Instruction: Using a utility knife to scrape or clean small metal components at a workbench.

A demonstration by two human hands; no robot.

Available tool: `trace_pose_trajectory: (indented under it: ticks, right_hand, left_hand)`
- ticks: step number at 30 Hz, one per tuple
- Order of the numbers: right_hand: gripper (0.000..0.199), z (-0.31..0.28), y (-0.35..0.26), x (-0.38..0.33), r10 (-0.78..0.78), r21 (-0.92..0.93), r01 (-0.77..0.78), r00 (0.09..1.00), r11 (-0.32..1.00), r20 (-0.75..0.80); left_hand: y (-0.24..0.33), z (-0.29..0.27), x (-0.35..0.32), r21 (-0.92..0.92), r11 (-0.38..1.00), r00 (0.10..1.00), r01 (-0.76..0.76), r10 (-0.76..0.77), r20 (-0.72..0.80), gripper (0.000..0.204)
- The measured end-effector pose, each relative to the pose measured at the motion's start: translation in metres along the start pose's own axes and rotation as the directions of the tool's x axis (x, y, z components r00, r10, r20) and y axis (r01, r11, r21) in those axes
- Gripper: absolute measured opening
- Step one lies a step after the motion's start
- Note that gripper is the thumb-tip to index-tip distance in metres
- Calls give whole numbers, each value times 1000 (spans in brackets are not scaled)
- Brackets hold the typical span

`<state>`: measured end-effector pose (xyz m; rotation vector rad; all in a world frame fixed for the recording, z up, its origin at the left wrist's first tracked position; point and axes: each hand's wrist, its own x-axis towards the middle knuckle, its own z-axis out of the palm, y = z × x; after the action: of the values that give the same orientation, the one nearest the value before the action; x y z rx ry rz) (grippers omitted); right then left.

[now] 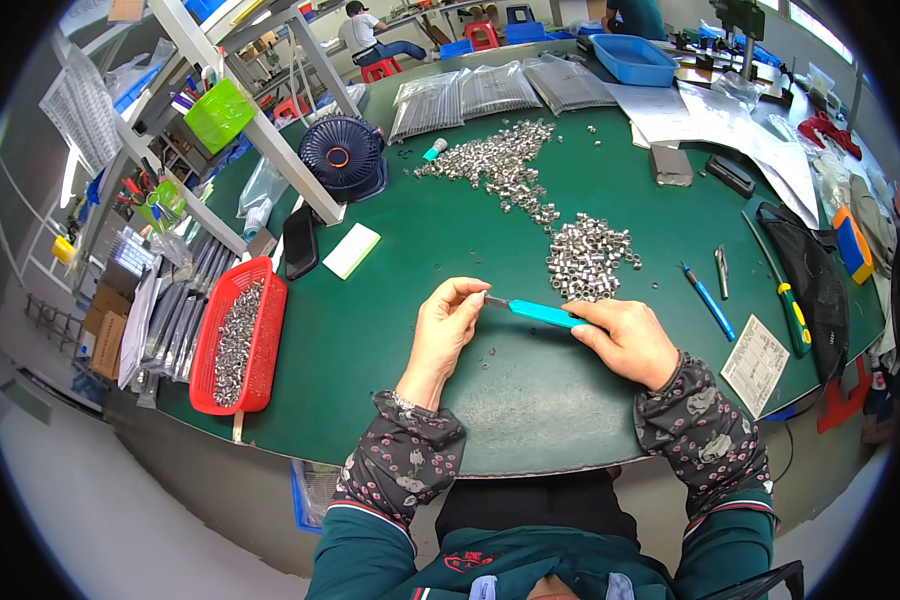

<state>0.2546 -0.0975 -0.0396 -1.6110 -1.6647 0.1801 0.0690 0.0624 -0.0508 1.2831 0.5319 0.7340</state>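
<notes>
The right hand (625, 340) lay low over the green bench (440, 240), its grip closed round the rear of a turquoise-handled tool (542, 314) that ran from it toward ten o'clock, the handle showing bare between the two hands and the short metal tip (493, 301) reaching the other hand. The left hand (448, 325) stood just at nine o'clock of that tip, thumb and forefinger pinched together at its end; whatever small piece they held was too small to make out, so the tip met the left grip right at the fingertips, while the handle sat deep in the right one. At twelve o'clock from the tool, near but apart, lay a heap of small metal rings (590, 258), and a longer scatter of the same rings (495, 160) trailed farther off toward eleven o'clock. A few loose rings (485, 351) sat on the bench just under the hands. Well off at nine o'clock a red basket (265, 340) held more metal pieces at the bench edge. At three o'clock from the right hand lay a blue pen (710, 303), and beyond it a green-handled screwdriver (792, 315) and a printed paper slip (755, 365). A small dark fan (341, 155) stood at eleven o'clock, with a white pad (351, 250) below it and clear bags of parts (500, 92) at the far side.
</notes>
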Motion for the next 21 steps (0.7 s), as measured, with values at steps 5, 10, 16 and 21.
trace_pose_trajectory:
  ticks: [5,10,16,21]
  right_hand:
    - [30,-1,-14,0,-95,-282,64,991,957,-99]
    - [38,2,-16,2,-217,-350,138,956,927,-199]
    - [36,-1,-15,2,-143,-265,90,972,960,-187]
    - [33,1,-8,1,-94,-184,66,984,981,-148]
  left_hand:
    - [1,-2,1,58,998,999,33,-33,8,13]
    - [-1,-5,1,-125,989,996,82,-86,-32,15]
    - [2,-3,0,-150,988,999,46,-45,10,14]
    - [1,-2,1,-143,989,999,31,-34,-23,13]
